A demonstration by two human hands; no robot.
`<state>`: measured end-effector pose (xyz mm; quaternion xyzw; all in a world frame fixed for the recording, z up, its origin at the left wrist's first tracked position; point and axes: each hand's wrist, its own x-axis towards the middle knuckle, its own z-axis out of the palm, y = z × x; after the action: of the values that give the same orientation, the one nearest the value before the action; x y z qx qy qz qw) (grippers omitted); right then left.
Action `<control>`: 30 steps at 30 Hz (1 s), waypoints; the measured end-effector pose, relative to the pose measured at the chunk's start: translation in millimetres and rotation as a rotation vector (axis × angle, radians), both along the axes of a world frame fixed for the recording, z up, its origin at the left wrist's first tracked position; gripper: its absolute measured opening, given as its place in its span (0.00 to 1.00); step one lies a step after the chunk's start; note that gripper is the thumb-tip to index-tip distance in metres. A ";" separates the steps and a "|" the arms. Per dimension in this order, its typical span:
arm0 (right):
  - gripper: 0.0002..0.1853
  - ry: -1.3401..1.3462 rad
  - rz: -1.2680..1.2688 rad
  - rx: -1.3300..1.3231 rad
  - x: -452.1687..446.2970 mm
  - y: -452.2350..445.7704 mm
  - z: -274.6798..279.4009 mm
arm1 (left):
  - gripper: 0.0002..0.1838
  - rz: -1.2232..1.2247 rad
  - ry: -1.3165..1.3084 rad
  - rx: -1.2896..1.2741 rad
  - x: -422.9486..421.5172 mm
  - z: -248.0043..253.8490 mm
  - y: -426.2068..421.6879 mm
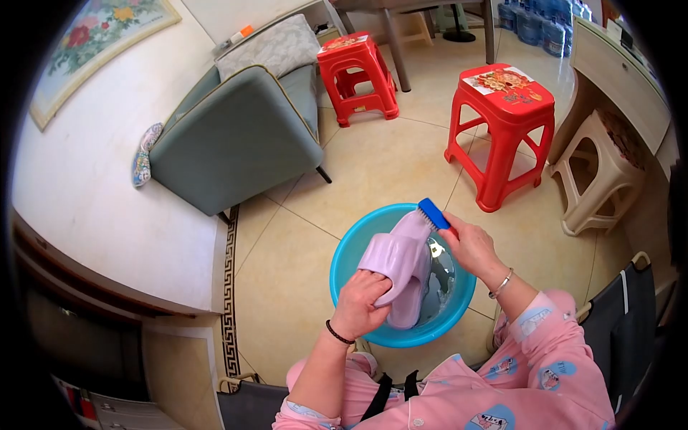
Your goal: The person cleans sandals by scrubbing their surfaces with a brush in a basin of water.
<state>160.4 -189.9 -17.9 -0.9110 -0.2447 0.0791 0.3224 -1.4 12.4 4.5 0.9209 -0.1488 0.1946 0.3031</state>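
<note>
My left hand point(360, 303) grips a lilac slipper point(390, 256) at its strap, with the fingers tucked into the foot opening. In my right hand point(469, 246) is a blue scrub brush point(433, 213), its pale bristles against the slipper's heel end. Below the held slipper, a second lilac slipper point(407, 308) rests in a turquoise basin point(344, 315) on the floor. Water shows at the basin's right side. The held slipper covers part of the second one.
Two red plastic stools point(502, 97) stand ahead on the tiled floor, with a beige stool point(600, 172) under the desk at right. A grey-green armchair point(236, 143) is on the left. Large blue water bottles point(545, 32) stand at the back.
</note>
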 end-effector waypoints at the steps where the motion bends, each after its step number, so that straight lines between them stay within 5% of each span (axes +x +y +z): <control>1: 0.23 0.002 -0.068 0.065 1.1 1.6 -3.4 | 0.17 0.006 -0.002 -0.059 -0.1 -0.9 0.5; 5: 0.24 0.105 -0.060 0.365 -5.5 4.6 2.6 | 0.15 0.139 0.069 -0.242 -0.5 -5.8 2.1; 9: 0.25 -0.026 0.205 0.369 -29.3 9.9 -1.9 | 0.07 0.179 0.046 -0.328 3.7 -1.0 1.6; 14: 0.25 0.096 0.024 0.262 -14.6 6.2 1.6 | 0.06 0.138 0.098 -0.354 1.2 2.6 1.3; 20: 0.26 0.211 -0.050 0.620 -17.7 13.3 -10.3 | 0.14 0.302 0.405 -0.924 -4.6 -4.9 9.3; 26: 0.30 -0.068 0.220 0.399 -46.4 16.7 -10.2 | 0.22 0.249 0.432 -1.239 -1.2 -10.0 9.4; 30: 0.27 -0.111 0.075 0.498 -26.8 21.2 -31.3 | 0.21 0.144 0.406 -1.545 3.4 -18.8 10.0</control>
<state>133.6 -168.7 -49.2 -0.7966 -0.3077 -0.0221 0.5198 2.0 22.4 -14.2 0.4756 0.1459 0.0905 0.8627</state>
